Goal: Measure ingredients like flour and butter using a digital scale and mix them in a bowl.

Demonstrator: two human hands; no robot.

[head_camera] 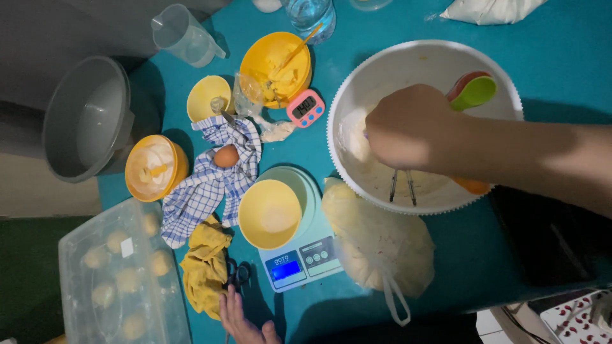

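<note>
Overhead view of a teal table (pixel 561 70). The right hand (pixel 411 127) is clenched around the handle of a whisk (pixel 403 185); the handle is hidden inside the fist, and only the wire loops show, just below the fingers, dipping into pale batter in the large white bowl (pixel 357 76). The forearm enters from the right edge, crossing the bowl's rim beside coloured measuring spoons (pixel 475 92). The left hand (pixel 241 322) is cut off at the lower edge (fingers released, lying flat), touching scissors (pixel 239 275) half covered by a yellow cloth (pixel 204 271). Beyond its fingertips stands a digital scale (pixel 306 258) carrying a yellow bowl (pixel 269 213).
</note>
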